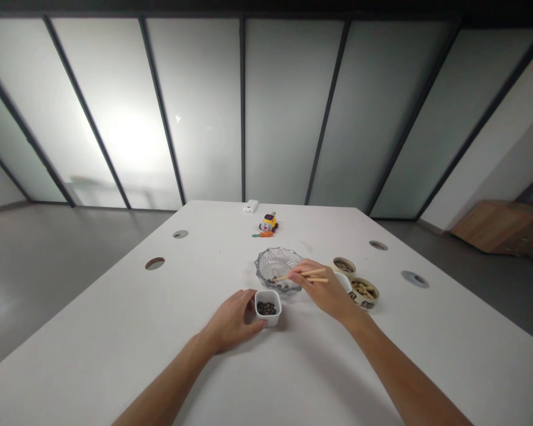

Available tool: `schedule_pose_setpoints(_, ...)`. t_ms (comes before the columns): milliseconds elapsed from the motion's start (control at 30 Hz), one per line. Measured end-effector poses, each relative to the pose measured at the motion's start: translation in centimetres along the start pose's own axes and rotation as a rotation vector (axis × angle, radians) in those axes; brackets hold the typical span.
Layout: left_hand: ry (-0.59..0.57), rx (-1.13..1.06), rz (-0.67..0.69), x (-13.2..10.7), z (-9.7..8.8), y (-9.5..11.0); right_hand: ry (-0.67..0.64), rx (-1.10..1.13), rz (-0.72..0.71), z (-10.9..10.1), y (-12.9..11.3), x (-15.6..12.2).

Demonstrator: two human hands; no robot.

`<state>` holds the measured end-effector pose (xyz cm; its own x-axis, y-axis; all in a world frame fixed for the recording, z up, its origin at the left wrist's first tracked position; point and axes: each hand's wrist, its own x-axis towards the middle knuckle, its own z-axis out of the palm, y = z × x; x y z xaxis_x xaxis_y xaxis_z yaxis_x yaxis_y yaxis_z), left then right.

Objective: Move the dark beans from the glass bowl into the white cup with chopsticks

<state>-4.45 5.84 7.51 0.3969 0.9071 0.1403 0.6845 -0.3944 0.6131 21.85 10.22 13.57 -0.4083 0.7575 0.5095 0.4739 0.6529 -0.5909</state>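
Observation:
My left hand point(231, 319) curls around the left side of a small white square cup point(269, 315) that holds several dark beans. My right hand point(324, 290) is closed on a pair of wooden chopsticks point(311, 275). Their tips reach left into a clear glass bowl point(270, 263), where a few dark beans lie at the bottom. The cup stands just in front of the glass bowl on the white table point(115, 349).
Two small round bowls stand right of my right hand: one with peanuts point(365, 291) and another behind it point(344, 266). Farther back lie a yellow toy point(269, 222), an orange carrot toy point(263, 234) and a white box point(251, 206). Round cable holes point(155, 263) dot the table.

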Motion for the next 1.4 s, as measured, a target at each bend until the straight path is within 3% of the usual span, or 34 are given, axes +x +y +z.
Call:
schedule_pose_setpoints(233,-0.004,0.009,-0.006,-0.1,0.0,-0.1,-0.047,-0.025,-0.02,0.2,-0.1,-0.2)
schedule_pose_setpoints(767,0.006,0.003,-0.009,0.0,0.1,-0.1,0.081,-0.011,0.026,0.2,0.2,-0.1)
schedule_pose_setpoints(1033,0.007,0.018,-0.017,0.0,0.0,0.0,0.013,0.04,-0.005,0.9,-0.4,-0.1)
schedule_pose_setpoints(1400,-0.014,0.017,-0.022,0.0,-0.1,0.2,0.05,0.049,-0.011,1.5,0.5,-0.4)
